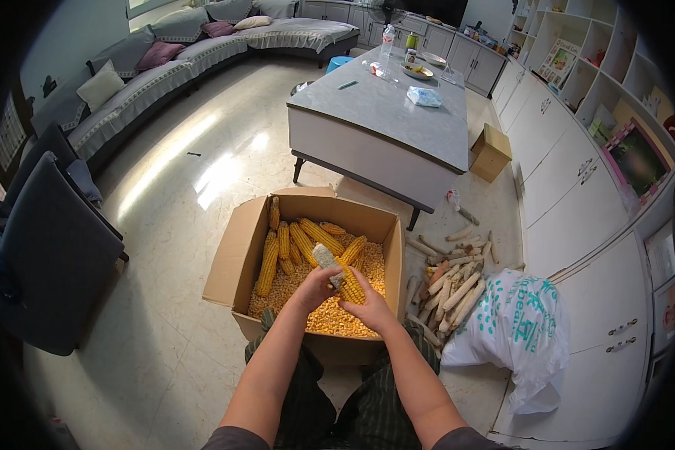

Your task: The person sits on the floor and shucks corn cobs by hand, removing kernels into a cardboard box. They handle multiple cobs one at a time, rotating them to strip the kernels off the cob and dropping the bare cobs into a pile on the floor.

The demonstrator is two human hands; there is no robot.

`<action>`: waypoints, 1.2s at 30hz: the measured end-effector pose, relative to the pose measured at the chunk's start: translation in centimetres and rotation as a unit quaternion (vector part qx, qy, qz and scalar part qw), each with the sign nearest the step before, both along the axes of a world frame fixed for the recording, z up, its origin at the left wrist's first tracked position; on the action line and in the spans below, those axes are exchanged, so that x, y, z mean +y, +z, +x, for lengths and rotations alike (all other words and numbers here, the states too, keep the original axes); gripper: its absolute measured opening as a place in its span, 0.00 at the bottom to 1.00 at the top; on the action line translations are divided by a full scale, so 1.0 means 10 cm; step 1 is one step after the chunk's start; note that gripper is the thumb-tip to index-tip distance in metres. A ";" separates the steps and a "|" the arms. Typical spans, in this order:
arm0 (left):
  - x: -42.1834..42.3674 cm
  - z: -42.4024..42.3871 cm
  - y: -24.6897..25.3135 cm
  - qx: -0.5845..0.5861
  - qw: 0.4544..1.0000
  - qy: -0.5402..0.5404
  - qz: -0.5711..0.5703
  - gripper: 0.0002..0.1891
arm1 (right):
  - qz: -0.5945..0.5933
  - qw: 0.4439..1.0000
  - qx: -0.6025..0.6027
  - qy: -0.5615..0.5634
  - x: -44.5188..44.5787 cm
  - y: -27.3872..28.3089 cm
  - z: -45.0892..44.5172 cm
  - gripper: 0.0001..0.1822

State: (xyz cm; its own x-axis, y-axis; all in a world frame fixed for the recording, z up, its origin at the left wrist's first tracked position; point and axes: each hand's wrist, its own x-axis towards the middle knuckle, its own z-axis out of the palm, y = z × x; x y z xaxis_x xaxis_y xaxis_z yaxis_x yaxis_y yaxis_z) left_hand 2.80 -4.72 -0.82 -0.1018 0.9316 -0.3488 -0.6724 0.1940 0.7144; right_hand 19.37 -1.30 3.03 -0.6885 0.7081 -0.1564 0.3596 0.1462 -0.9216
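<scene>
My left hand (318,288) grips a bare, greyish corn cob (326,257) that points up and away from me. In my right hand (371,306) is a yellow ear of corn (350,286) with kernels on it, pressed against the bare cob. Both hands are over an open cardboard box (320,197) that stands between my knees. Loose corn kernels (337,320) cover the inside of the box. Several whole ears of corn (267,269) lie on the kernels toward its far and left sides. My fingers hide part of both held pieces.
Bare cobs (455,298) are heaped on the floor right of the box, beside a white plastic bag (512,332). A grey-topped table (371,118) stands beyond the box. White cabinets (574,208) line the right side; a dark chair (62,253) is at left.
</scene>
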 end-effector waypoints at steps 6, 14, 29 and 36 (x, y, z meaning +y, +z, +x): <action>0.01 0.03 -0.01 0.068 0.997 -0.036 -0.002 0.16 | 0.029 0.999 -0.026 0.003 0.00 -0.07 0.00 0.42; -0.02 0.01 0.06 0.023 0.998 -0.031 0.044 0.20 | -0.016 0.999 0.036 -0.001 0.06 -0.09 0.03 0.43; -0.01 -0.04 0.04 0.074 0.994 -0.074 0.027 0.20 | -0.024 1.000 0.020 0.006 0.05 -0.01 0.04 0.42; 0.00 0.02 0.07 0.115 0.992 -0.046 -0.009 0.22 | 0.036 0.999 -0.012 0.011 -0.02 0.05 -0.03 0.42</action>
